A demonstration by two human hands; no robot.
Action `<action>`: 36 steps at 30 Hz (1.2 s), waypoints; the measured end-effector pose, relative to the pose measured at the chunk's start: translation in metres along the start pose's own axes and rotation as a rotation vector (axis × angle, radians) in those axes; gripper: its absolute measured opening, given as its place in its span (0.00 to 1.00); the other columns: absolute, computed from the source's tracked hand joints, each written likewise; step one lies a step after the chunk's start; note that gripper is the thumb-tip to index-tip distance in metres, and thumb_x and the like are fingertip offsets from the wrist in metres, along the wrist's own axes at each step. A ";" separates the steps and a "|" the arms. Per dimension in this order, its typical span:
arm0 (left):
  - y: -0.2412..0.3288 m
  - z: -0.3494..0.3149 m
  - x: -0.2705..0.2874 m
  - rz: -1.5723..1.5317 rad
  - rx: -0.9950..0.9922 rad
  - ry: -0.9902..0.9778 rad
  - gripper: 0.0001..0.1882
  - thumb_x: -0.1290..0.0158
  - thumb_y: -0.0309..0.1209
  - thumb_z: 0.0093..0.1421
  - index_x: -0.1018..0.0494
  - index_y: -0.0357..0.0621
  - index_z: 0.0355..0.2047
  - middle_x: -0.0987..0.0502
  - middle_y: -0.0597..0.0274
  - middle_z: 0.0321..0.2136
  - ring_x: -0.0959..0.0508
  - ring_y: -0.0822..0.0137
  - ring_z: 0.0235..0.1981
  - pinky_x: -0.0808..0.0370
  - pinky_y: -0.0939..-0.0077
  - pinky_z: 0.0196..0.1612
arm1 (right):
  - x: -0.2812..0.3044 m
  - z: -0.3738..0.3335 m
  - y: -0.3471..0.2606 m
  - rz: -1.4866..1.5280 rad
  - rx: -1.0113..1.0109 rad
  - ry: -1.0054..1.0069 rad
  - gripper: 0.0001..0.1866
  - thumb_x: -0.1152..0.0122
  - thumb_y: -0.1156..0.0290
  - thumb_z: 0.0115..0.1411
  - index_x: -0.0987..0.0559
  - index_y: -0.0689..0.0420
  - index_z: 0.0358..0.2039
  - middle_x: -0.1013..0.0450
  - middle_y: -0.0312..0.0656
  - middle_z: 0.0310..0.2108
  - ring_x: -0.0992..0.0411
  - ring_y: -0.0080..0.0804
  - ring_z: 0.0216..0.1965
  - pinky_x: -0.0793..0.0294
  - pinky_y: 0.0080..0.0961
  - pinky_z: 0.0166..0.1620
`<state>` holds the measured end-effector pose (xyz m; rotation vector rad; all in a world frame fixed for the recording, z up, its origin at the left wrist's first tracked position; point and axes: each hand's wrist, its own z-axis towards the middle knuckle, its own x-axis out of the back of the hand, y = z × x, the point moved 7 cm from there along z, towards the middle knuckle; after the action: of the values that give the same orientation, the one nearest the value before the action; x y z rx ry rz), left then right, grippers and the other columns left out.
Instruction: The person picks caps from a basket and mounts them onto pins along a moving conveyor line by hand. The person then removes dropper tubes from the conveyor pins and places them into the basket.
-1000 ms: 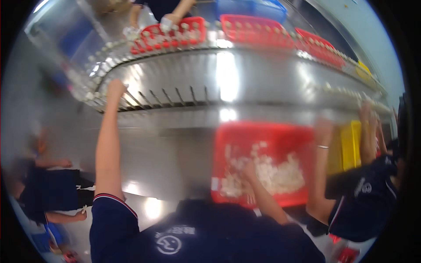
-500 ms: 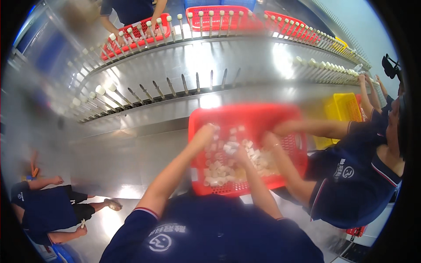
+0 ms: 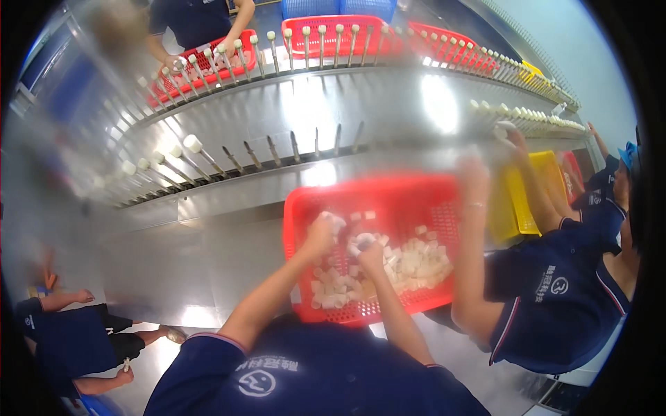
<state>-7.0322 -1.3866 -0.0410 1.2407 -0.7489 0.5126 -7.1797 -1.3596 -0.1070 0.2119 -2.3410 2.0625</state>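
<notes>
A red plastic basket point(image 3: 371, 182) sits before me, holding many small, short, white cylindrical pieces point(image 3: 416, 262). Over its left part, my left hand point(image 3: 320, 234) has its fingers closed round a white piece point(image 3: 336, 220). Close beside it, to the right, my right hand point(image 3: 372, 256) grips another white piece point(image 3: 361, 243) that looks bent or ring-like. What these pieces are made of, I cannot tell. Both hands are above the loose pieces and apart from each other.
Beyond the basket, a metal rail point(image 3: 243, 186) carries upright rods, some bare, some with white caps. A co-worker's arm point(image 3: 473, 229) crosses the basket's right side. Yellow baskets point(image 3: 510, 197) stand further right. Across the metal bench, another person works at a red basket point(image 3: 243, 68).
The co-worker on the right has lifted both hands out of the red basket toward the rail. My hands stay over the basket, and the view has shifted slightly.
</notes>
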 end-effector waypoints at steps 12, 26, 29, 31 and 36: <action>0.088 -0.088 0.151 -1.102 0.363 0.659 0.10 0.45 0.22 0.49 0.29 0.42 0.34 0.26 0.59 0.34 0.27 0.72 0.34 0.29 0.78 0.37 | 0.014 0.037 -0.175 0.914 -0.158 -0.252 0.09 0.47 0.80 0.52 0.29 0.57 0.35 0.31 0.38 0.36 0.30 0.28 0.38 0.29 0.23 0.41; 0.119 0.128 0.226 0.139 0.387 1.146 0.14 0.45 0.39 0.49 0.26 0.45 0.33 0.25 0.53 0.34 0.25 0.55 0.34 0.29 0.68 0.37 | 0.042 0.152 -0.379 -0.416 0.838 -0.011 0.12 0.38 0.67 0.44 0.22 0.55 0.31 0.27 0.45 0.33 0.33 0.43 0.39 0.37 0.33 0.44; 0.142 0.171 0.188 0.313 0.327 0.996 0.14 0.46 0.39 0.50 0.26 0.45 0.35 0.25 0.54 0.35 0.25 0.56 0.34 0.29 0.68 0.37 | 0.061 0.192 -0.365 -0.641 0.940 0.098 0.12 0.38 0.66 0.43 0.22 0.56 0.30 0.28 0.45 0.36 0.33 0.40 0.41 0.37 0.33 0.44; 0.146 0.189 0.174 0.330 0.218 1.002 0.14 0.49 0.38 0.51 0.27 0.45 0.35 0.25 0.54 0.32 0.25 0.53 0.32 0.29 0.64 0.35 | 0.077 0.213 -0.356 -0.556 1.016 0.063 0.11 0.38 0.67 0.41 0.22 0.60 0.24 0.28 0.46 0.37 0.33 0.40 0.41 0.40 0.34 0.46; 0.176 0.249 0.124 0.469 0.343 0.636 0.19 0.50 0.40 0.52 0.29 0.45 0.42 0.25 0.49 0.26 0.25 0.51 0.28 0.30 0.61 0.31 | 0.136 0.257 -0.358 -0.720 1.129 0.103 0.13 0.40 0.66 0.44 0.24 0.65 0.16 0.27 0.51 0.30 0.35 0.40 0.46 0.43 0.38 0.49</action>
<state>-7.1315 -1.5859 0.2011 1.1093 -0.4042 1.3924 -7.2547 -1.6693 0.2260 0.7584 -0.6016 2.5051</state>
